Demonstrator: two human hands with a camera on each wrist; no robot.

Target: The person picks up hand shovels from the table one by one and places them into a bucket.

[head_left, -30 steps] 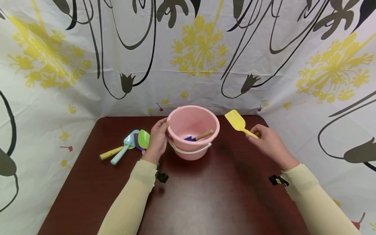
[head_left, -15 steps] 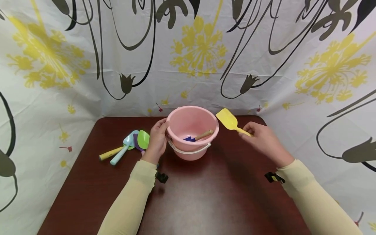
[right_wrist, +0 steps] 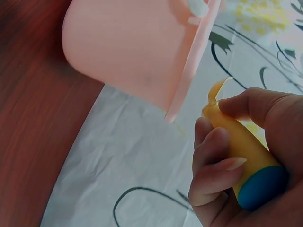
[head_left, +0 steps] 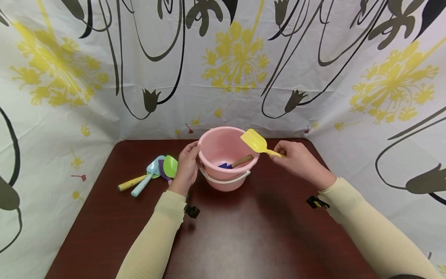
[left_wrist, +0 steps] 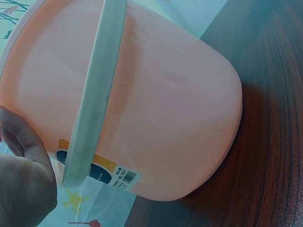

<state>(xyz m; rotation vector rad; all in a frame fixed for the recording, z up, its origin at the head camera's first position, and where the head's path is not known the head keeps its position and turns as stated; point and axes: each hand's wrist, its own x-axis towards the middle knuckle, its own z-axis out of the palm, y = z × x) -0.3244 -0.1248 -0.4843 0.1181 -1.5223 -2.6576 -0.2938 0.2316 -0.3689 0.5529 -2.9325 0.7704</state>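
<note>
A pink bucket (head_left: 221,144) with a white handle (left_wrist: 97,85) stands on the dark table. At its left rim, my left hand (head_left: 186,167) holds it, thumb at the rim and fingers against the outer wall. Inside the bucket lies a small blue tool with a wooden handle (head_left: 242,160). My right hand (head_left: 299,159) grips a yellow toy shovel (head_left: 255,141) by its handle, which shows a blue end (right_wrist: 263,188) in the right wrist view. The shovel's blade overlaps the bucket's right rim in the head view.
Left of the bucket, several toy tools lie in a pile: a green scoop (head_left: 170,166), a light blue shovel (head_left: 142,186) and a yellow handle (head_left: 132,182), with a purple piece between. Patterned white cloth (head_left: 223,110) surrounds the table (head_left: 240,240) behind and at both sides.
My right hand has carried the yellow shovel leftward, from beside the bucket to over its right rim. The left hand and the bucket have stayed in place.
</note>
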